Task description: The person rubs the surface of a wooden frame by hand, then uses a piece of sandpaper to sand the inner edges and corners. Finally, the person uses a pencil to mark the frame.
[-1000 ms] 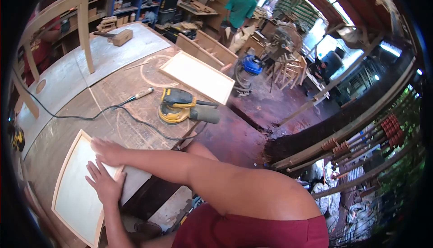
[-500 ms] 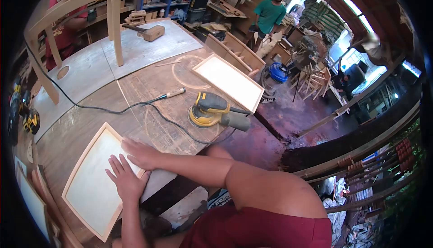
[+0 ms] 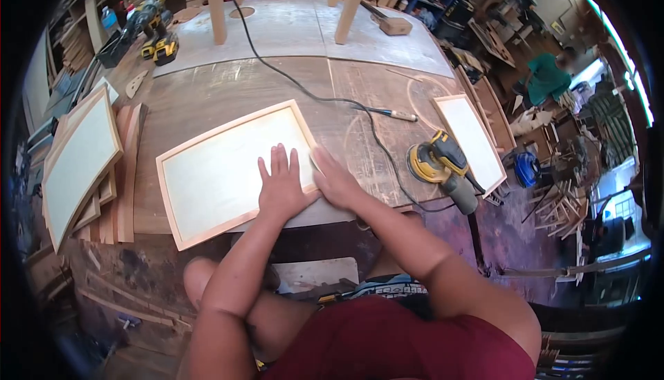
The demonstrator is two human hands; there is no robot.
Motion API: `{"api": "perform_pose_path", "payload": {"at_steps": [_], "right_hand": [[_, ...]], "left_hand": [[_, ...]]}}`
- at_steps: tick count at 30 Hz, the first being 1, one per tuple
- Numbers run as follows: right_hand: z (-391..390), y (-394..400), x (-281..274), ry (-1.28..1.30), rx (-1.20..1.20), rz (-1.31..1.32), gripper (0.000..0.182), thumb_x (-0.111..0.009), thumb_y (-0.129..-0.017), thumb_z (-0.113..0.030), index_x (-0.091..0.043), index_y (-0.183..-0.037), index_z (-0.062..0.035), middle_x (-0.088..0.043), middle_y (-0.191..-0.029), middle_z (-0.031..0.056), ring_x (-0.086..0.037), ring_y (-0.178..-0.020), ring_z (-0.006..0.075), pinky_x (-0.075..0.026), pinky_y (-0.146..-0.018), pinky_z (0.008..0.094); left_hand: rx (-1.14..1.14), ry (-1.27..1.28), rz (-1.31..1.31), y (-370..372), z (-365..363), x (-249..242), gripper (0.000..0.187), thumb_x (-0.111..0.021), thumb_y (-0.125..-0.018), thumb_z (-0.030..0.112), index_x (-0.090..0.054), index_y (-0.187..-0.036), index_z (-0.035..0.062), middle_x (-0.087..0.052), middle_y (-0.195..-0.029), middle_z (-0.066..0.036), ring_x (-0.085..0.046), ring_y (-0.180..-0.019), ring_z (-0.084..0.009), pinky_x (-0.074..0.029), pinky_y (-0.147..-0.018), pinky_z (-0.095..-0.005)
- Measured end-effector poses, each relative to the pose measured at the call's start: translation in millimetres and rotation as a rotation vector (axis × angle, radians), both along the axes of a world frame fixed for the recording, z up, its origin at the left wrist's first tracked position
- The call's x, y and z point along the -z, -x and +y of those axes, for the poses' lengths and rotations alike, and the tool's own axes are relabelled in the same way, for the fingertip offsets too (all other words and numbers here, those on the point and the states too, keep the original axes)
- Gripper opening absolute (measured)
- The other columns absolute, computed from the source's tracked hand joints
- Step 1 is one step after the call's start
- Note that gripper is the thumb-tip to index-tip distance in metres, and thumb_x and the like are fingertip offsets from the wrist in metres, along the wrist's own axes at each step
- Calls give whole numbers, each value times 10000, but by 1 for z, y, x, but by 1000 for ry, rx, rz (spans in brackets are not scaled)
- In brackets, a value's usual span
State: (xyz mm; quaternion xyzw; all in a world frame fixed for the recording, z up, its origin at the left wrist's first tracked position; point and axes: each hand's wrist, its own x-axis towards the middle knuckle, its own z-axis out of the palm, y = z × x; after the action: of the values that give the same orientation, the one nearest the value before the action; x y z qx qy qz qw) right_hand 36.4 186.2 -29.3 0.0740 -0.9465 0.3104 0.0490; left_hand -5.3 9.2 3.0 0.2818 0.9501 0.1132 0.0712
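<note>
One panel [image 3: 221, 162] lies on the table's [image 3: 207, 89] near side, apparently framed all round; whether its surface is finished, I cannot tell. The left hand [image 3: 280, 192] is open, flat on it; the right hand [image 3: 337, 181] touches its right end (gripping or not, I cannot tell). The sander [image 3: 427, 164] sits right, untouched, beside a second framed panel [image 3: 470, 145].

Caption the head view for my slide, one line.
Left hand spread on a wood-framed panel, right hand at its edge, yellow-and-black sander farther right on the workbench.
</note>
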Motion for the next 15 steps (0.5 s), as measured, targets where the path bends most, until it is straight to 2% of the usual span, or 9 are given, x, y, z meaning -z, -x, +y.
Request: {"api": "perform_pose_path", "payload": {"at_steps": [3,10,15], "right_hand": [[3,-15,-1,-56,-15,-40,586,-446,-1017,-278,-310,-1504,20,-284,-1570,267,-245,-1481,384,-216,-1207,500],[-6,146,-3,-54,58,-31,619,-407,-1023,-337,-283,-1519,12,-255,-1594,241,-240,-1491,346,-195,-1218,474],[-8,152,2,-60,77,-39,616,-401,-1023,-322,-266,-1528,4,-256,-1594,240,-237,-1492,346,-182,-1224,469]], "left_hand": [[5,-3,39,2,1,10,1146,-646,-781,687,-196,-1555,-29,-145,-1612,-300,-60,-1530,-393,-13,-1195,-609],[13,33,16,-1,1,-3,1153,-657,-777,682,-197,-1551,-38,-155,-1607,-301,-63,-1530,-390,-26,-1194,-610],[-1,8,-4,0,2,-5,1152,-668,-773,673,-198,-1552,-33,-145,-1612,-294,-56,-1532,-381,-19,-1199,-601]]}}
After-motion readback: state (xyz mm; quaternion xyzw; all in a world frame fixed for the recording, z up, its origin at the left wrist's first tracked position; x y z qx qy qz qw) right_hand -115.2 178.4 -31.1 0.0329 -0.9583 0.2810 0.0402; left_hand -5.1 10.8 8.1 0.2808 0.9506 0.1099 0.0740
